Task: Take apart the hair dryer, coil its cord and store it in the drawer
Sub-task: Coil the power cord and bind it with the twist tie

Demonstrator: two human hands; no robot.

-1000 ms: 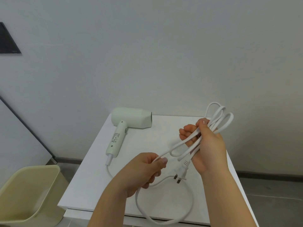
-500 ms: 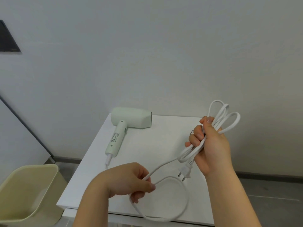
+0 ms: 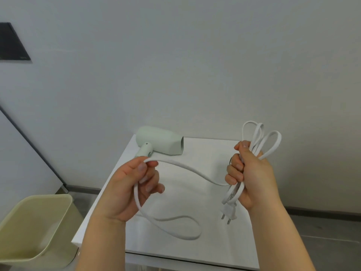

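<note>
Here, a person stands at a small white table [image 3: 205,251], both hands raised above its top, midway through winding a hair dryer's cord [image 3: 187,168]. The right hand [image 3: 252,173], over the table's right side, is closed in a fist round a bundle of cord loops [image 3: 255,142]. Several loops stick up out of the fist and the plug [image 3: 229,209] dangles below it, prongs down, above the table. This hand seems to be keeping the finished turns together so they cannot spring apart. The left hand [image 3: 129,184], over the table's left side, has its fingers curled round the loose cord, thumb and forefinger pinching it, apparently to feed the next length across. Between the hands the cord sags in a shallow curve. From the left hand it drops to a slack loop lying on the near part of the table top. The hair dryer [image 3: 160,140] lies at the table's far left corner, its pale green barrel on its side with the long axis running left to right and the open nozzle pointing right, along the wall. Its handle slants toward the table's near left and is mostly hidden behind the left hand. A cream bin [image 3: 35,227] stands on the floor left of the table. No drawer is plainly in view.
</note>
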